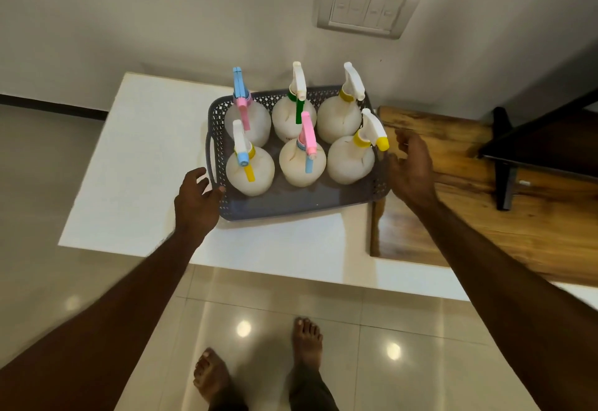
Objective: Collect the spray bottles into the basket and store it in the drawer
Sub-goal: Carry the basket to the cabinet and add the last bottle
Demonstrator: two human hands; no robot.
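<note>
A grey perforated basket (pixel 291 205) stands on the white counter (pixel 136 164) near the wall. Several round white spray bottles (pixel 302 164) with coloured triggers stand upright inside it in two rows. My left hand (pixel 195 200) is at the basket's left front corner, fingers relaxed, fingertips touching or nearly touching the rim beside the side handle. My right hand (pixel 412 168) hovers at the basket's right side, fingers spread and loose, holding nothing. No drawer is visible.
A wooden slab (pixel 453 210) adjoins the counter on the right, with a dark stand (pixel 504 164) on it. A switch plate (pixel 369 4) is on the wall behind. My bare feet stand on the glossy tiled floor (pixel 356 329).
</note>
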